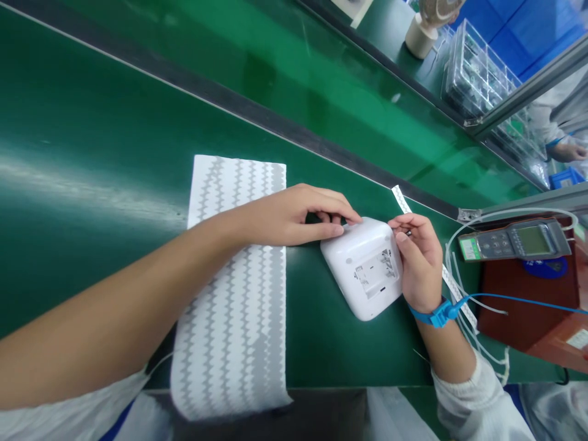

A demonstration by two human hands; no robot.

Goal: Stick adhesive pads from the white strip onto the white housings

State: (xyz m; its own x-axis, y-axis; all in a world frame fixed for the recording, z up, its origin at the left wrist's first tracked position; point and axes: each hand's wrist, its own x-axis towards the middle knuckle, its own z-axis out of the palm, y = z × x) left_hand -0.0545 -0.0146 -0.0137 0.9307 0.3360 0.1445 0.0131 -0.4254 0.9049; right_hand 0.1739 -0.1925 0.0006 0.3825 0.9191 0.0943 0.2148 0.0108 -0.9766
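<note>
A white square plastic device with rounded corners lies on the green bench, its open battery compartment facing up. My left hand reaches in from the left, its thumb and fingers gripping the device's upper left edge. Close against the right side is my right hand, fingers curled with thumb and fingertips pinched together. A small dark bit shows at those fingertips, too small to name. Behind this hand runs a narrow patterned paper strip. A blue wrist strap circles my right wrist.
Under my left forearm lies a white label sheet with grey zigzag rows, curling over the bench's front edge. At right, a handheld meter with tubing rests on a reddish-brown box. Beyond the ledge are a clear compartment case and another person's hand.
</note>
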